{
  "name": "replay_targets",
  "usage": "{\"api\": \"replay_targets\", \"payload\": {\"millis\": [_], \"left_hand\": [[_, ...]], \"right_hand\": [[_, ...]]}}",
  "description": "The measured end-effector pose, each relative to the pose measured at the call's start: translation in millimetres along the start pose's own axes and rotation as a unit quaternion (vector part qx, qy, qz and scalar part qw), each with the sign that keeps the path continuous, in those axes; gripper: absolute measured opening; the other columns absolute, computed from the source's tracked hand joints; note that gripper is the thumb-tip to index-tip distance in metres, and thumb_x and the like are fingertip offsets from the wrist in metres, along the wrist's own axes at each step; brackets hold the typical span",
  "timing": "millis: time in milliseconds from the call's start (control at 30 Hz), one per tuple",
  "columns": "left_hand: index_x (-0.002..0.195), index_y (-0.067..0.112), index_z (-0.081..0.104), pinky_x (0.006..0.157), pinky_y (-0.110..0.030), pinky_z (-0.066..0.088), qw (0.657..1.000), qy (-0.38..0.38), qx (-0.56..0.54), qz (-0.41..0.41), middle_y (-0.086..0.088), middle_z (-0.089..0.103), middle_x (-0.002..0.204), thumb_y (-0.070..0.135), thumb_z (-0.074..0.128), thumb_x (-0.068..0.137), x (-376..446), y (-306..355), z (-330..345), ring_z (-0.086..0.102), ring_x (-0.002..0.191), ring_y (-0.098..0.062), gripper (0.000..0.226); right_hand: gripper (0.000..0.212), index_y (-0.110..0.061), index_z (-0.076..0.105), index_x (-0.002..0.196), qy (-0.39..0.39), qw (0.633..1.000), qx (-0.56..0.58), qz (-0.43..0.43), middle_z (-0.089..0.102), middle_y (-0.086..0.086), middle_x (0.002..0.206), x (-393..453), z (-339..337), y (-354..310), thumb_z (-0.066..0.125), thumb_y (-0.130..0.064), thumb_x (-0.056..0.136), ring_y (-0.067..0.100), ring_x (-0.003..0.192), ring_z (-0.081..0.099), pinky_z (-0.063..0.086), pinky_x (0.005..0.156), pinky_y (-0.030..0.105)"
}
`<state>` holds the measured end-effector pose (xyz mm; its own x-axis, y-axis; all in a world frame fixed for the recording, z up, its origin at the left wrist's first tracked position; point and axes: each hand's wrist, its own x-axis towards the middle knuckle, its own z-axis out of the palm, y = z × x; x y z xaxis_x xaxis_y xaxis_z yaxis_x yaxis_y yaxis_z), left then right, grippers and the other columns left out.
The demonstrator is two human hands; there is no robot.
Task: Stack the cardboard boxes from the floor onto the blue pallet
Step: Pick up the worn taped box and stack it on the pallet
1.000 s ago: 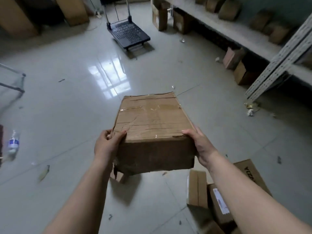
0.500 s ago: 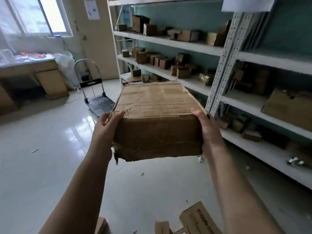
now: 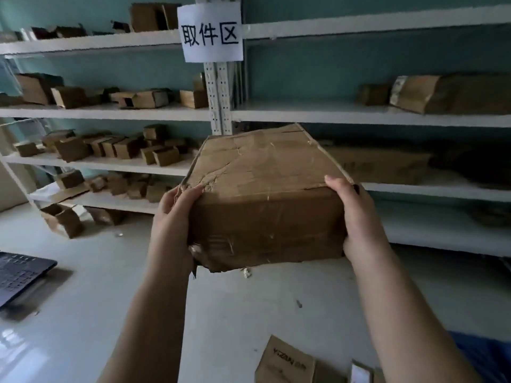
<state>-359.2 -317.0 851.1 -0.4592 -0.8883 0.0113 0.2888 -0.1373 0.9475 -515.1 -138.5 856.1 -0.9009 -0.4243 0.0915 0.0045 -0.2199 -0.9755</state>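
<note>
Where hands (image 3: 265, 228) clamp — cardboard box (image 3: 262, 194) between, aloft

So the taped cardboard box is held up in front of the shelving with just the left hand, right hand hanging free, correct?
Not quite. The head view shows both hands on the taped cardboard box: the left hand grips its left side and the right hand grips its right side. The rest holds: the box is held up in front of the shelving.

Both forearms bare to the frame edge, no sleeves visible. Left hand (image 3: 172, 222) and right hand (image 3: 359, 219): no gloves, rings or watch. Short plain nails.
</note>
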Motion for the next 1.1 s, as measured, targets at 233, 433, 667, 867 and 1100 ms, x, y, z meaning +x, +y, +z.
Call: {"api": "replay_targets", "payload": {"millis": [233, 433, 667, 867, 1100], "left_hand": [[0.106, 0.027, 0.066, 0.061, -0.030, 0.052, 0.982, -0.177, -0.001, -0.065, -0.003, 0.066, 0.104, 0.051, 0.075, 0.042, 12, -16, 50, 0.066, 0.089, -0.020, 0.068], [0.109, 0.033, 0.064, 0.055, -0.027, 0.054, 0.945, -0.298, -0.002, -0.134, 0.000, 0.066, 0.103, 0.053, 0.076, 0.040, -25, -55, 104, 0.068, 0.087, -0.020, 0.072], [0.101, 0.041, 0.062, 0.060, -0.033, 0.053, 0.891, -0.423, 0.036, -0.162, -0.001, 0.064, 0.107, 0.059, 0.072, 0.044, -89, -84, 160, 0.066, 0.092, -0.026, 0.061], [0.090, 0.042, 0.061, 0.062, -0.034, 0.052, 0.861, -0.476, 0.045, -0.172, -0.003, 0.060, 0.107, 0.055, 0.072, 0.049, -146, -103, 206, 0.064, 0.093, -0.027, 0.045], [0.090, 0.040, 0.058, 0.055, -0.028, 0.050, 0.855, -0.490, 0.057, -0.159, -0.003, 0.059, 0.103, 0.044, 0.066, 0.073, -226, -131, 257, 0.063, 0.087, -0.024, 0.020]], "right_hand": [[0.012, -0.047, 0.068, 0.071, 0.160, 0.986, -0.004, -0.047, 0.070, -0.005, 0.095, -43, -45, -10, 0.071, -0.051, 0.059, 0.019, 0.099, 0.063, 0.046, 0.097, 0.047], [0.023, -0.047, 0.067, 0.082, 0.306, 0.950, 0.003, -0.062, 0.072, -0.017, 0.084, -106, -102, -3, 0.071, -0.052, 0.060, 0.007, 0.076, 0.069, 0.053, 0.067, 0.033], [0.044, -0.037, 0.064, 0.100, 0.448, 0.891, 0.007, -0.078, 0.070, -0.014, 0.091, -175, -156, -14, 0.071, -0.052, 0.059, 0.007, 0.081, 0.067, 0.049, 0.056, 0.024], [0.043, -0.040, 0.064, 0.102, 0.513, 0.854, 0.028, -0.080, 0.069, -0.014, 0.096, -214, -208, -17, 0.073, -0.049, 0.062, 0.006, 0.083, 0.067, 0.050, 0.065, 0.029], [0.049, -0.039, 0.060, 0.108, 0.529, 0.846, 0.050, -0.048, 0.067, -0.009, 0.105, -247, -297, -28, 0.074, -0.050, 0.062, 0.015, 0.092, 0.065, 0.053, 0.073, 0.036]]}}
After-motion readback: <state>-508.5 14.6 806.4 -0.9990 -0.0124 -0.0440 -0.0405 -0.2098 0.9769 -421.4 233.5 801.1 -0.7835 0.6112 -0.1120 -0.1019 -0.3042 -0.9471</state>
